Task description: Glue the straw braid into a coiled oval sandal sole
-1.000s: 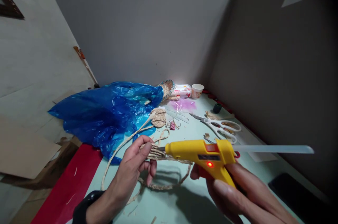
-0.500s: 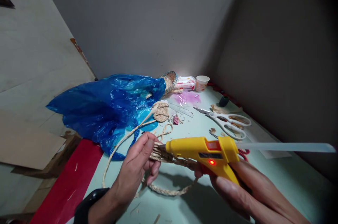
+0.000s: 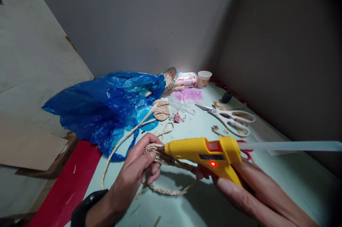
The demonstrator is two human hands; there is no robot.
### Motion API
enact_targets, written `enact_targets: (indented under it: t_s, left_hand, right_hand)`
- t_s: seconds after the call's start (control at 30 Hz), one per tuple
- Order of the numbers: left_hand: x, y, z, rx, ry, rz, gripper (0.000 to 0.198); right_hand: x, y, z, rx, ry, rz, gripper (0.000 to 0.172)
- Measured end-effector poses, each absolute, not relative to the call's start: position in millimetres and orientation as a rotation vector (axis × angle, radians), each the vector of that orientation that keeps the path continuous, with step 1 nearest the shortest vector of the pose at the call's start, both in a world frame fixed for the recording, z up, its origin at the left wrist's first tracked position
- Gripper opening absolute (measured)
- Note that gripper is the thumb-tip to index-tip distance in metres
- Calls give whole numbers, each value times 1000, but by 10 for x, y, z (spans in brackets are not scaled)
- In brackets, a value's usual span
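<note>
My left hand (image 3: 143,161) pinches a coiled piece of braided straw cord (image 3: 153,147) between thumb and fingers. In my right hand (image 3: 237,187) is a yellow hot glue gun (image 3: 197,148) with its red light lit and a long translucent glue stick (image 3: 288,145) sticking out of the back. The gun's dark nozzle points left and meets the layers of the coil; whether glue is coming out cannot be seen. A loose length of the braid (image 3: 173,192) loops below both hands, and part of the coil is hidden behind the gun.
A blue plastic bag (image 3: 107,102) covers the back left, beside a woven basket (image 3: 170,77). Behind the gun lie a round woven straw piece (image 3: 161,110), a pink clip (image 3: 176,118) and white-handled scissors (image 3: 227,118). A paper cup (image 3: 204,79) and dark thread spool (image 3: 226,97) stand farther back.
The left fingers have shifted on the straw coil, so more of its rounded end shows. The nozzle stays against the coil, and the view has moved slightly.
</note>
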State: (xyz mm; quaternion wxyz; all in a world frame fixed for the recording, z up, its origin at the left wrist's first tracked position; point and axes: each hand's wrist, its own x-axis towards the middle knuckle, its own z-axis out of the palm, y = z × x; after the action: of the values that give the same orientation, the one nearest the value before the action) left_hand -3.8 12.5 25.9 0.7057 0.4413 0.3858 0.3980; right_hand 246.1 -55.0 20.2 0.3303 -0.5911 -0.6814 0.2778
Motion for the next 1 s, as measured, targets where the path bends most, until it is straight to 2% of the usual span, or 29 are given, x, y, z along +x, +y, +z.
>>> enact_targets:
  t_s: [0.43,0.63,1.0]
  left_hand:
    - [-55,92,210,1279,1027,858,15]
    - [-36,89,205,1214,1003,912,22]
    - [-33,94,220,1209,1007,928,24]
  right_hand:
    - [2437,-563,275,-1525,-1875,568,42]
    - [2447,-602,222,-1576,-1836,530,36]
    - [2421,-573,273,-1558,-1834,552,38]
